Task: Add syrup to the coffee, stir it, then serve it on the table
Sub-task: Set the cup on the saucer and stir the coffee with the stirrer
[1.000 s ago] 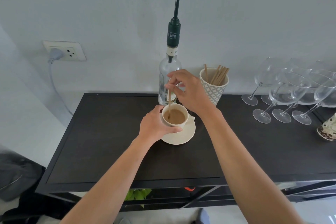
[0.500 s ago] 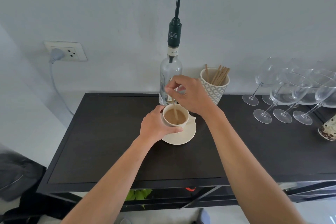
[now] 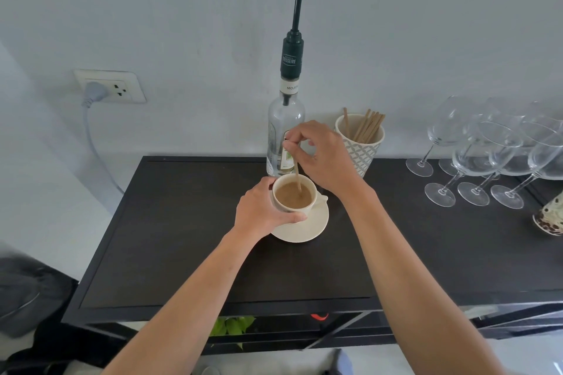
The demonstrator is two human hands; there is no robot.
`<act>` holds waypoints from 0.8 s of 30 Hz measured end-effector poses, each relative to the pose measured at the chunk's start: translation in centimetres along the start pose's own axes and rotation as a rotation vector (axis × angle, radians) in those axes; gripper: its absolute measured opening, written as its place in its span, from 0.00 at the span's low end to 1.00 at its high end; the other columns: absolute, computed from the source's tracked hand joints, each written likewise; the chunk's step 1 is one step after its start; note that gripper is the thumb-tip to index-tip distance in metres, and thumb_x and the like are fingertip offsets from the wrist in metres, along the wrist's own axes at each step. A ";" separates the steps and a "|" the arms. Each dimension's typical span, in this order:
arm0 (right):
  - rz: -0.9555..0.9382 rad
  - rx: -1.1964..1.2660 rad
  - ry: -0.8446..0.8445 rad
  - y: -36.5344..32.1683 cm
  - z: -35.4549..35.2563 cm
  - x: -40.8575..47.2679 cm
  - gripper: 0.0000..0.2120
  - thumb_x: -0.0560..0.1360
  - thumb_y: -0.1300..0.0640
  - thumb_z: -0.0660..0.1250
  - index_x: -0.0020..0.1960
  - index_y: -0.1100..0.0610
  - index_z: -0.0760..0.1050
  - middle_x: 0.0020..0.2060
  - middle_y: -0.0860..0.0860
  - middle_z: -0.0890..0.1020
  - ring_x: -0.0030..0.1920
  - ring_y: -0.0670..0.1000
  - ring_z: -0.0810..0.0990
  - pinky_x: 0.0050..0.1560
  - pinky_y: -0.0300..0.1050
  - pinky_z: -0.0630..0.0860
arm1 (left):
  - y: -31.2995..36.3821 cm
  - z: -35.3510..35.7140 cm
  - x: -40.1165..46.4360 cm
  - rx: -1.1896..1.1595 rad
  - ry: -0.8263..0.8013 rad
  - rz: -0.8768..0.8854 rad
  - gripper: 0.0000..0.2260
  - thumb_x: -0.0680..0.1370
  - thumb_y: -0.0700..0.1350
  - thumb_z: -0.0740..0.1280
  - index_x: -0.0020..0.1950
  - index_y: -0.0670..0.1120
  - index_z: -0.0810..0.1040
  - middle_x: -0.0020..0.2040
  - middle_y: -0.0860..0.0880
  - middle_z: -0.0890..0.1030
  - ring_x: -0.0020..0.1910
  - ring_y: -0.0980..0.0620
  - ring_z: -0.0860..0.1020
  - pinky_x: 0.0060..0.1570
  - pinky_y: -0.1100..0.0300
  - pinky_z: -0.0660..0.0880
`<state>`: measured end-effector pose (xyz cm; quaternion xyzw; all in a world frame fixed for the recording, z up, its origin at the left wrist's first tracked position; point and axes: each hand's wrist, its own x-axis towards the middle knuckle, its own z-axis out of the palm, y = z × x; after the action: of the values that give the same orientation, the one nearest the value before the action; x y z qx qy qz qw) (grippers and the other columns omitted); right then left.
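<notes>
Coffee cup (image 3: 292, 196) sits on its saucer (image 3: 307, 227) on the black table (image 3: 170, 222) — the left hand (image 3: 262, 211) curls round its side. Above the cup, the right hand (image 3: 320, 154) pinches a wooden stir stick (image 3: 297, 175), tip in the coffee. Behind the cup stands the syrup bottle (image 3: 285, 128).

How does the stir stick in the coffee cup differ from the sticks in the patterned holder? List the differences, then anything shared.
The stir stick is single; the sticks in the holder are a bunch. It is pinched by the right hand; they are untouched. Its tip is dipped in coffee; they stand in the patterned holder. All look thin and tan.
</notes>
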<state>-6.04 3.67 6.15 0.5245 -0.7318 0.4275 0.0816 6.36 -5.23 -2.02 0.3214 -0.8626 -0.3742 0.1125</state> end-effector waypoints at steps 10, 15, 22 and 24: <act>-0.062 0.038 0.114 -2.0 -1.2 0.9 0.05 0.77 0.62 0.71 0.45 0.63 0.80 0.46 0.55 0.83 0.47 0.52 0.81 0.49 0.29 0.72 | 0.0 0.2 -0.8 -0.049 0.022 0.027 0.37 0.60 0.64 0.80 0.65 0.56 0.70 0.52 0.63 0.74 0.51 0.62 0.72 0.50 0.63 0.68; -0.079 0.037 0.189 -2.6 -1.4 0.1 0.05 0.78 0.62 0.71 0.45 0.63 0.79 0.45 0.55 0.83 0.46 0.50 0.79 0.50 0.33 0.74 | -0.2 0.5 -1.5 -0.070 0.033 0.065 0.40 0.59 0.64 0.80 0.68 0.59 0.69 0.58 0.64 0.74 0.57 0.62 0.73 0.55 0.62 0.69; -0.119 -0.037 0.226 -3.4 -1.9 -0.6 0.06 0.77 0.59 0.71 0.44 0.61 0.79 0.45 0.54 0.83 0.47 0.53 0.77 0.51 0.39 0.71 | -0.6 0.4 -2.2 -0.026 0.041 0.049 0.47 0.59 0.65 0.80 0.74 0.55 0.65 0.68 0.57 0.72 0.68 0.55 0.71 0.65 0.52 0.70; -0.095 -0.049 0.160 -3.5 -1.7 -0.7 0.06 0.77 0.60 0.72 0.43 0.61 0.79 0.46 0.54 0.83 0.48 0.54 0.78 0.54 0.41 0.70 | -0.6 0.5 -2.5 -0.011 0.039 0.049 0.47 0.60 0.65 0.80 0.74 0.55 0.64 0.69 0.56 0.72 0.67 0.54 0.71 0.64 0.52 0.71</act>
<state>-3.34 5.07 8.66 0.5207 -0.7074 0.4457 0.1727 8.36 -3.71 -2.68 0.3065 -0.8657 -0.3700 0.1401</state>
